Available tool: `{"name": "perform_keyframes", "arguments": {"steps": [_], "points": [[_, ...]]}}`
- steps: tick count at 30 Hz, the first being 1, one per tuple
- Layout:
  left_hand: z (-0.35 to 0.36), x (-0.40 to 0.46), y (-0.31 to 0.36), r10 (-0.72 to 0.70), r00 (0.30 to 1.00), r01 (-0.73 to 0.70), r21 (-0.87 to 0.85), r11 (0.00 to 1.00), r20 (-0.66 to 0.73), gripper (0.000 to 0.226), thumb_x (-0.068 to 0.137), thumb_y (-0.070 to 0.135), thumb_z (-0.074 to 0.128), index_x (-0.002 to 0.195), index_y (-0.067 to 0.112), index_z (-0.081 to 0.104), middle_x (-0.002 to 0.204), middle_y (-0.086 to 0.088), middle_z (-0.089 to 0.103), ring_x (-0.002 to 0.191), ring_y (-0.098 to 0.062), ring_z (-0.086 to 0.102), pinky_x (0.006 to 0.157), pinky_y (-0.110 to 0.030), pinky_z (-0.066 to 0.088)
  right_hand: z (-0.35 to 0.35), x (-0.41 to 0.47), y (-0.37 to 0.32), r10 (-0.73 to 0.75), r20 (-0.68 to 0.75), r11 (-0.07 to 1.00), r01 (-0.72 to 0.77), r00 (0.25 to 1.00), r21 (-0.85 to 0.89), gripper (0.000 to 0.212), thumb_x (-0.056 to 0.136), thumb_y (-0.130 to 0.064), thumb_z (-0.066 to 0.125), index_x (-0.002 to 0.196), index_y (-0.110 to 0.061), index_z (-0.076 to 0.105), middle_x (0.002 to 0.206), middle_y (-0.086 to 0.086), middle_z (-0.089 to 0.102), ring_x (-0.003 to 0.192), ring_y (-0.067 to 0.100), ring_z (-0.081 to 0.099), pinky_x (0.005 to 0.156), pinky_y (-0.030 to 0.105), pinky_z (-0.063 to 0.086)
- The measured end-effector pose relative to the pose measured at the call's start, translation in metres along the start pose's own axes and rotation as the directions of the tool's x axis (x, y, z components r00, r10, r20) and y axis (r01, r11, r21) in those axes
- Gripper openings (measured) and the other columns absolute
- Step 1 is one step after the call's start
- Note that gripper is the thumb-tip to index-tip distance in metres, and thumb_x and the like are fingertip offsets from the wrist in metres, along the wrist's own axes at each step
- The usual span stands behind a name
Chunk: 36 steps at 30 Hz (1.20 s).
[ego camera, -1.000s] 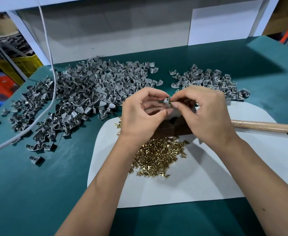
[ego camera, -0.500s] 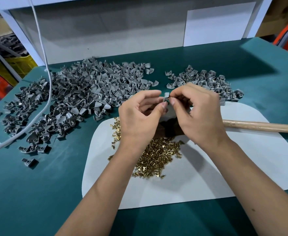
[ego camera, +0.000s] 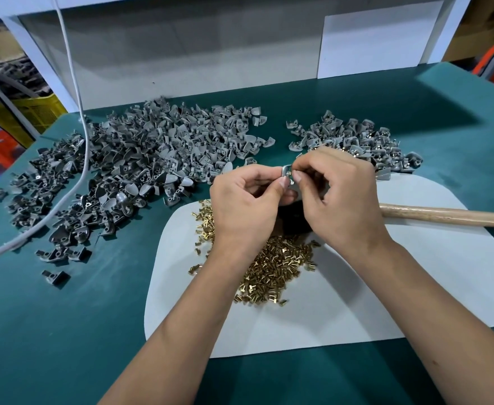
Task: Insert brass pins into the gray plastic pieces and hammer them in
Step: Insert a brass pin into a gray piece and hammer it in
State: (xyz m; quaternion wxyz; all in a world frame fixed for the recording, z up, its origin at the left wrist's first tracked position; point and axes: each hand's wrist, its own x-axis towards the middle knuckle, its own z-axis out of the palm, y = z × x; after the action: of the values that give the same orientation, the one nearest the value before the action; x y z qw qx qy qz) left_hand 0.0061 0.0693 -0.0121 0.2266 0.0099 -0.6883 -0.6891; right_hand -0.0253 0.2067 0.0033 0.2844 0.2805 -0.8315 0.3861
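Near the middle of the frame, a gray plastic piece (ego camera: 287,173) is pinched by the curled fingers of the left hand (ego camera: 247,206), while a brass pin (ego camera: 291,172) is pinched against it by the right hand (ego camera: 340,197). Below the hands, loose brass pins (ego camera: 272,273) are heaped on a white sheet (ego camera: 386,287). A wooden handle (ego camera: 450,214) is seen at right.

1. Two bare forearms enter from the near edge; no sleeves, gloves, watch or rings show.
2. The left hand (ego camera: 247,206) and right hand (ego camera: 340,197) have short, unpainted nails on the fingers (ego camera: 283,182).
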Motion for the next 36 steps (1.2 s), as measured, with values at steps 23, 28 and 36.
{"name": "perform_keyframes", "arguments": {"steps": [23, 28, 36], "points": [[-0.008, 0.002, 0.001, 0.145, 0.981, -0.174, 0.249, 0.953, 0.133, 0.032, 0.079, -0.004, 0.079, 0.094, 0.024, 0.075, 0.088, 0.004, 0.077, 0.081, -0.010, 0.075, 0.079, -0.030, 0.062, -0.001, 0.002, -0.002, 0.193, 0.048, 0.976, -0.197, 0.980, 0.095, 0.010, 0.088, -0.006, 0.069, 0.084, -0.013, 0.075, 0.074, -0.006, 0.068, 0.069, 0.009, 0.061, 0.067, 0.021, 0.046], [-0.007, 0.000, 0.000, 0.381, 0.917, -0.389, 0.483, 0.784, 0.121, 0.032, 0.077, 0.001, 0.079, 0.104, 0.016, 0.071, 0.096, 0.006, 0.070, 0.083, -0.007, 0.068, 0.071, -0.025, 0.060, -0.006, 0.004, -0.004, 0.187, 0.086, 0.979, -0.193, 0.979, 0.069, 0.013, 0.085, -0.006, 0.069, 0.080, -0.017, 0.074, 0.070, -0.011, 0.065, 0.067, -0.001, 0.059, 0.064, 0.008, 0.038], [-0.008, 0.003, 0.000, 0.273, 0.952, -0.302, 0.565, 0.768, 0.138, 0.007, 0.085, 0.019, 0.081, 0.089, 0.021, 0.075, 0.093, 0.012, 0.072, 0.097, -0.007, 0.064, 0.090, -0.029, 0.054, -0.046, 0.018, 0.026, 0.249, 0.203, 0.968, -0.245, 0.947, -0.045, 0.016, 0.093, -0.029, 0.070, 0.082, -0.019, 0.075, 0.066, -0.013, 0.066, 0.062, -0.001, 0.058, 0.061, 0.015, 0.039]]}}
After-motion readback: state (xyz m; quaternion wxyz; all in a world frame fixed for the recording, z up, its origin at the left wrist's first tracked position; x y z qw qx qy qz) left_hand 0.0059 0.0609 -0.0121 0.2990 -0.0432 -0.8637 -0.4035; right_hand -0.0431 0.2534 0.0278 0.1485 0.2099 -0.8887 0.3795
